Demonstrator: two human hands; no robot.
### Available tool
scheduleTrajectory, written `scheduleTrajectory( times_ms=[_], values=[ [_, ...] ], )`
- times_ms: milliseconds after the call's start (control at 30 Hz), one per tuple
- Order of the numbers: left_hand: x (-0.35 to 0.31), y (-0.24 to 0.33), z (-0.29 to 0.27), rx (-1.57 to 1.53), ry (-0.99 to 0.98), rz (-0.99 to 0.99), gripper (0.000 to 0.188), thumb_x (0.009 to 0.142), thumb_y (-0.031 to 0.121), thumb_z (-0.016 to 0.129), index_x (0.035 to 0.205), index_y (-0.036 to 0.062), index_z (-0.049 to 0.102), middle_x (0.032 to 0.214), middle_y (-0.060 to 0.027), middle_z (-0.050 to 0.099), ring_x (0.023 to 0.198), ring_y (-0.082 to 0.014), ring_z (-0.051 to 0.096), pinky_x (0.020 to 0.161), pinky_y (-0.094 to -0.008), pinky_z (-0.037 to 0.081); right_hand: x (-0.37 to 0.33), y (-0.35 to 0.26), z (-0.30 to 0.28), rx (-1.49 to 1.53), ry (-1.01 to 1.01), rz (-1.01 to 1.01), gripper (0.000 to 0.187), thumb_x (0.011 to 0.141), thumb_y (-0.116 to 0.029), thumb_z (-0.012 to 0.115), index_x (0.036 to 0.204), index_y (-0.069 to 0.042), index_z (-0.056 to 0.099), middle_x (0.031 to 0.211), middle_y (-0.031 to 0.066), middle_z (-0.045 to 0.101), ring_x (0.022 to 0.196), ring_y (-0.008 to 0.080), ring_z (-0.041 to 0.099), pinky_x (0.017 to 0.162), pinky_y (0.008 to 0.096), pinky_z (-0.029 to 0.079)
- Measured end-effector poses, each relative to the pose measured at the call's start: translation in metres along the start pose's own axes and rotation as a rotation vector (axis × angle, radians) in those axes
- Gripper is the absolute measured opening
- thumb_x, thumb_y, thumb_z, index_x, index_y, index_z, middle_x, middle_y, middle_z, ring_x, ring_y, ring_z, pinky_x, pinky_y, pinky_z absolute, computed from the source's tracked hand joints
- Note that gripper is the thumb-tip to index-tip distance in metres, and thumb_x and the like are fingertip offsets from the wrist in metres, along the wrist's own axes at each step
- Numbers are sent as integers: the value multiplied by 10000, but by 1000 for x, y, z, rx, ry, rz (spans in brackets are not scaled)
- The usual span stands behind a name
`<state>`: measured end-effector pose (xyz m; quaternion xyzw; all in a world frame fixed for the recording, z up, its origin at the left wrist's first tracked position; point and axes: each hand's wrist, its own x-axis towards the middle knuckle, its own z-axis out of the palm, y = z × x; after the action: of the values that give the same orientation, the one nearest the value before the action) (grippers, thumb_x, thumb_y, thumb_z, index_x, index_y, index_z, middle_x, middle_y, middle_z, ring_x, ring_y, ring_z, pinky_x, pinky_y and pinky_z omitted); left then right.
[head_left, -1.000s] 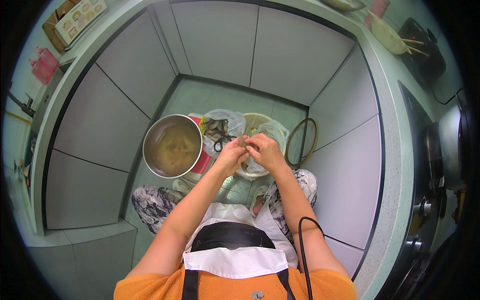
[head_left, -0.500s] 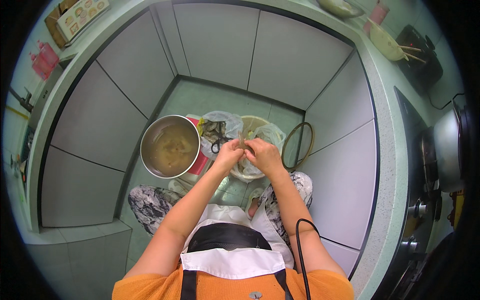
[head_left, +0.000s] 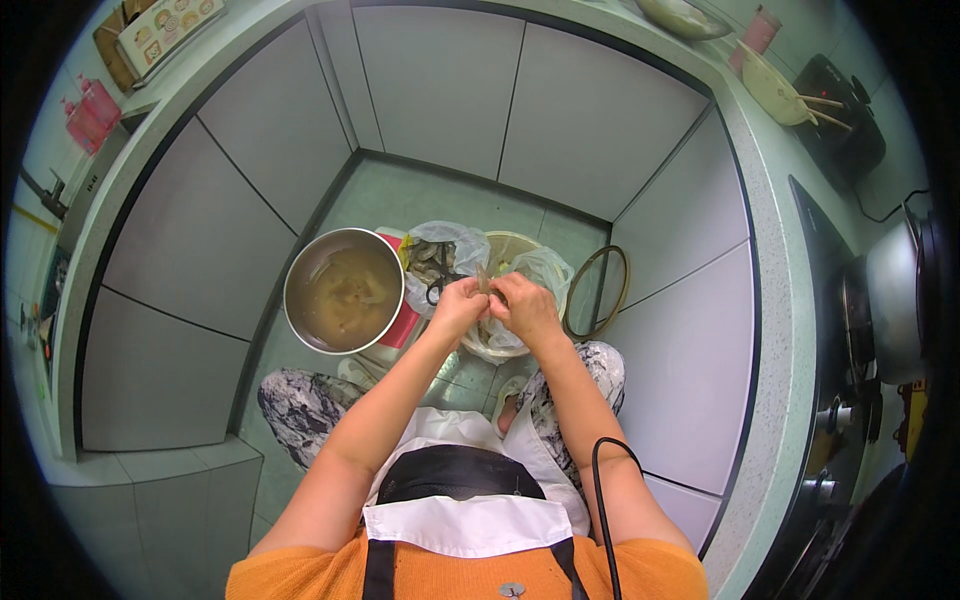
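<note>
A small greyish shrimp (head_left: 483,277) is pinched between the fingers of both hands, its tip pointing up and away from me. My left hand (head_left: 461,308) grips it from the left and my right hand (head_left: 527,309) from the right, fingertips nearly touching. Below them stands a pale bin (head_left: 508,240) lined with a clear plastic bag (head_left: 540,268). Just left of the hands, black-handled scissors (head_left: 434,290) lie on an open plastic bag (head_left: 462,240) of grey shrimp (head_left: 430,258). Farther left, a steel pot (head_left: 291,318) holds cloudy brown water with pale pieces in it.
A red and white stool or box (head_left: 402,326) sits under the pot and the shrimp bag. Right of the bin, a brownish ring (head_left: 624,290) leans on the grey cabinets (head_left: 680,270). My knees flank the bin. A black cable (head_left: 597,480) hangs by my right arm.
Both hands stay in nearly the same place over the bin, still pinching the shrimp. The right fingers have shifted slightly. The whole view has moved a little.
</note>
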<state>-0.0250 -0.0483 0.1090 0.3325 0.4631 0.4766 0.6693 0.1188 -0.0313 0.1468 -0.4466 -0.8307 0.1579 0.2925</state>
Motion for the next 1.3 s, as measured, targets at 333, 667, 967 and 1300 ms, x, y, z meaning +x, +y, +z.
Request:
scheduleTrajectory(
  times_ms=[333, 667, 967, 1300],
  values=[
    [-4, 8, 0, -74, 66, -84, 129, 824, 21, 511, 913, 7, 602, 770, -7, 603, 639, -68, 577, 546, -165, 451, 3, 11, 8, 194, -88, 142, 202, 732, -175, 618, 885, -46, 647, 860, 120, 631, 767, 296, 617, 690, 367, 493],
    [-3, 8, -7, -90, 86, -94, 126, 815, 7, 510, 905, -3, 597, 840, -35, 603, 716, -91, 589, 622, -192, 500, 6, 11, 10, 271, -113, 184, 182, 741, -164, 610, 876, -45, 637, 844, 129, 631, 758, 298, 615, 680, 370, 489],
    [-4, 7, -4, -83, 105, -60, 131, 795, -14, 515, 896, -19, 599, 810, -23, 585, 658, -69, 549, 563, -181, 444, 2, 7, 11, 105, -71, 41, 170, 758, -150, 610, 900, -57, 616, 865, 126, 630, 754, 296, 620, 671, 370, 501],
    [-4, 10, -4, -111, 78, -45, 123, 790, 3, 515, 872, -19, 604, 749, -22, 576, 607, -70, 512, 526, -185, 389, 4, 11, 15, 368, -79, 255, 212, 774, -156, 594, 939, -25, 617, 836, 145, 656, 740, 268, 650, 661, 337, 508]
  ],
)
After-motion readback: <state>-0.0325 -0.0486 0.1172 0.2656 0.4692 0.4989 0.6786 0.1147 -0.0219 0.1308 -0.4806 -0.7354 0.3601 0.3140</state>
